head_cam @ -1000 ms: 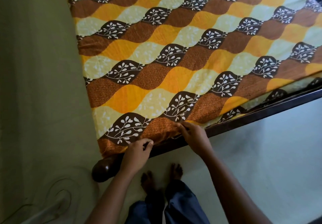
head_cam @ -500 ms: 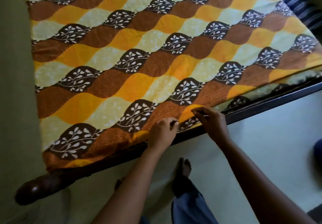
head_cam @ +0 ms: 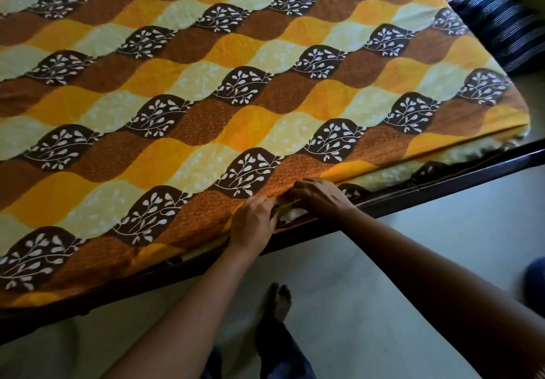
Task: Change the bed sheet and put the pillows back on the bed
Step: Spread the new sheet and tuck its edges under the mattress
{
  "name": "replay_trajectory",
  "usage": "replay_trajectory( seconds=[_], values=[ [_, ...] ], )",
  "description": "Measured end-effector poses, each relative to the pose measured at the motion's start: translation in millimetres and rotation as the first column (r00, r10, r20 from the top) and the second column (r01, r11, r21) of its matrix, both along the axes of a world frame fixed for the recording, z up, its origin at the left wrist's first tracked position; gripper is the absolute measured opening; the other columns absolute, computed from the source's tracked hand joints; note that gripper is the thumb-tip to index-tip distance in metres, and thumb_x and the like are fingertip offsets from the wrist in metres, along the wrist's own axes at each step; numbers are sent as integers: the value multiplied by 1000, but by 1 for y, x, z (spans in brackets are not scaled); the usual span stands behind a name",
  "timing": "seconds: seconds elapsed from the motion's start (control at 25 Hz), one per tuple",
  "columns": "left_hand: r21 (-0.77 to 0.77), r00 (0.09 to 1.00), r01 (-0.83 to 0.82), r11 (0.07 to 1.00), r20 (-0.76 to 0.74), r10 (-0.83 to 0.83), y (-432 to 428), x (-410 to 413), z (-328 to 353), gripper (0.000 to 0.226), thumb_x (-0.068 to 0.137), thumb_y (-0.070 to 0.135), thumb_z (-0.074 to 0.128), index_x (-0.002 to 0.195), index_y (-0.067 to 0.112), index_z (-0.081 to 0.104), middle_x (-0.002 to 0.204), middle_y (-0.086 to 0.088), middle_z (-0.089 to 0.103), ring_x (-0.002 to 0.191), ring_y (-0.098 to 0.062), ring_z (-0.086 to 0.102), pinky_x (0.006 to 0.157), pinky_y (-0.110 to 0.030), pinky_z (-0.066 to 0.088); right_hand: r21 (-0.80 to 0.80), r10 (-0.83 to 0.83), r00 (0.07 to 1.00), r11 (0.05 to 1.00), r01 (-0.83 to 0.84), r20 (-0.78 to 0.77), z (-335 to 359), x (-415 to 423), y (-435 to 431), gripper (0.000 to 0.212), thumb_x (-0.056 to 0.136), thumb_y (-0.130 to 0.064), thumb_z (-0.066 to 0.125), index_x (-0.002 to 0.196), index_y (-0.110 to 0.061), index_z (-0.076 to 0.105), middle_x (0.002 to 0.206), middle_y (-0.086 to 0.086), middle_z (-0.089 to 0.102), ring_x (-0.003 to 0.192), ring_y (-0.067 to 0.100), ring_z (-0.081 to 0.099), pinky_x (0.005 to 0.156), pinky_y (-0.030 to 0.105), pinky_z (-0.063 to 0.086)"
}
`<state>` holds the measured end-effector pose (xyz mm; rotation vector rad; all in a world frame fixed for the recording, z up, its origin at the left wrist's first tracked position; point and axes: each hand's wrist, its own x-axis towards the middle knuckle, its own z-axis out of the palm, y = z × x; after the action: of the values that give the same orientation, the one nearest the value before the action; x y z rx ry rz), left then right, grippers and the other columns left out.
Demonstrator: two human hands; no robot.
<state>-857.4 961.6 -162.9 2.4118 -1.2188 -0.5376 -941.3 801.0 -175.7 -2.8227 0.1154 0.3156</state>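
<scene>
Both hands sit side by side at the near edge of the bed: left hand (head_cam: 253, 221) and right hand (head_cam: 320, 198) each have a tight grip on the patterned bed sheet (head_cam: 236, 89) spread across the mattress, above the dark bed frame (head_cam: 442, 182).

A pale floor (head_cam: 413, 260) lies below, with dark striped cloth (head_cam: 501, 30) at upper right.

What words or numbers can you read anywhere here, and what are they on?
None. No words, labels, brands or numbers show anywhere.
The sheet carries only a wavy leaf pattern, no writing.
The striped cloth past the bed's far corner is blurred, and shows stripes only.
The bed frame, the floor and both hands at the sheet's edge are bare of text.
</scene>
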Motion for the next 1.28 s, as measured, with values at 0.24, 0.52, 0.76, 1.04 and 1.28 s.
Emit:
replay_trajectory(
  seconds=[0.24,0.52,0.76,1.04,1.28],
  values=[
    [36,999,10,999,36,-12,2,-3,-4,25,86,17,63,110,11,63,104,-2,61,97,-20,54,78,-33,50,64,69,998,996,-68,-14,10,-3,-8,23,83,-17,66,105,-12,68,97,9,68,80,27,65,61,37,54],
    [-150,964,139,979,248,-98,14,-2,-1,19,63,-2,78,80,6,74,77,-5,67,63,-22,59,46,-25,48,126,-74,983,987,96,-169,33,-14,1,32,95,-19,51,124,-7,44,73,-8,43,49,9,39,48,22,29],
    [-150,997,56,987,55,-48,20,-14,-4,17,90,15,52,94,6,66,70,-12,66,63,-27,63,50,-25,42,362,40,970,931,51,-240,36,-14,-10,24,92,-17,58,110,-4,65,100,8,66,85,20,64,66,18,40],
    [330,1000,22,944,-7,-21,45,0,5,53,93,53,32,73,15,63,65,-2,53,63,-19,52,59,-30,37,225,77,931,974,5,-357,28,-9,-5,24,95,-13,49,112,-4,64,107,12,67,88,16,63,66,16,42],
    [562,755,48,825,-562,339,46,33,13,106,70,84,-6,136,18,44,97,-2,48,99,-23,56,86,-40,42,440,-2,828,846,301,-561,18,-7,2,32,101,-20,35,131,-12,41,137,11,40,126,25,40,107,33,30]
  ],
)
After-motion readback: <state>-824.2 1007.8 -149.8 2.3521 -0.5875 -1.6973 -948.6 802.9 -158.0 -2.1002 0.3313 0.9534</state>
